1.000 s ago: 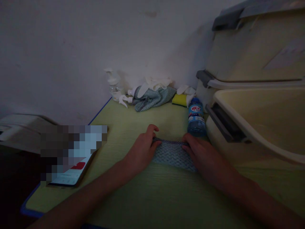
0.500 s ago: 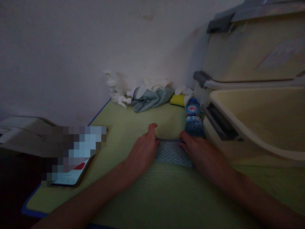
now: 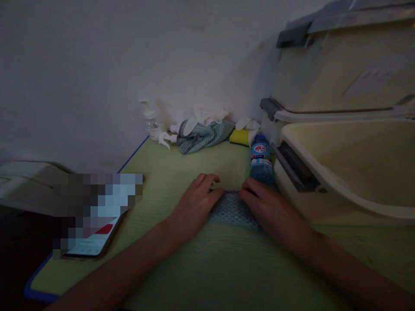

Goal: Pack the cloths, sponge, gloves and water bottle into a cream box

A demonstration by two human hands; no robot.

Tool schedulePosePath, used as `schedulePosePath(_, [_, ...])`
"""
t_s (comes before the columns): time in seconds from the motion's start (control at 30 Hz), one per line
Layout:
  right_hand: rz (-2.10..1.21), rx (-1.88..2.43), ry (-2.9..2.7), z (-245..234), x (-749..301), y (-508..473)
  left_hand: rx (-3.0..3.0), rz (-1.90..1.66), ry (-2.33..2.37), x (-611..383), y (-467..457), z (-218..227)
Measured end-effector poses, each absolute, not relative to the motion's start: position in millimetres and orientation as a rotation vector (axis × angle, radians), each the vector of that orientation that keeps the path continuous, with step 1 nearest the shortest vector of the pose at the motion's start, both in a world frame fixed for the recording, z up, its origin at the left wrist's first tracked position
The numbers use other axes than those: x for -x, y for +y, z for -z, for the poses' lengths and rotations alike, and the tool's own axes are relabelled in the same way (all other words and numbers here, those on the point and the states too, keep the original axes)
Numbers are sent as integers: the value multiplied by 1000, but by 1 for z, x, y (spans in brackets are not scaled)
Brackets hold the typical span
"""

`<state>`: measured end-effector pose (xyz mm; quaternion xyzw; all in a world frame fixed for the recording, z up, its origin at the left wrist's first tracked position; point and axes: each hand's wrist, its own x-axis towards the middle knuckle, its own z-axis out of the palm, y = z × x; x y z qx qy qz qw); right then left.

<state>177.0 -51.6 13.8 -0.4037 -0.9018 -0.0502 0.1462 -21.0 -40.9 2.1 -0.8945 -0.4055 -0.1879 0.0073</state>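
A small light-blue knitted cloth (image 3: 231, 211) with a dark checked far edge lies flat on the green table (image 3: 227, 268). My left hand (image 3: 194, 206) rests on its left side, fingers curled down onto the fabric. My right hand (image 3: 267, 206) presses on its right side, fingers bent over the far edge. Only a narrow strip of cloth shows between the two hands.
A blue-labelled water bottle (image 3: 260, 160) stands just behind my right hand. Stacked beige plastic bins (image 3: 340, 142) fill the right. A crumpled teal cloth (image 3: 202, 134), yellow sponge (image 3: 239, 137), spray bottle (image 3: 153, 124) and white gloves sit by the wall. A phone (image 3: 94, 239) lies at the left.
Both hands have slid closer together along the cloth's far edge, so less of the cloth shows between them. The view has shifted slightly.
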Motion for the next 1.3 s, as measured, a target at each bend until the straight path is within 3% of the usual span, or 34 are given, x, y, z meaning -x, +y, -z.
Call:
schedulePosePath(0.37, [-169,1094,-2666,-13,-183,-52,2897,319,-1146,14,-49,-11])
schedulePosePath(0.63, [318,1106,-2649,-7,-180,-64,2951,448,-1286,12,-59,0])
schedulePosePath(0.8, [495,1136,-2607,2,-181,-69,3002,300,-1238,16,-60,3])
schedulePosePath(1.3, [333,1051,-2517,-7,-166,-79,2957,140,-1244,13,-61,0])
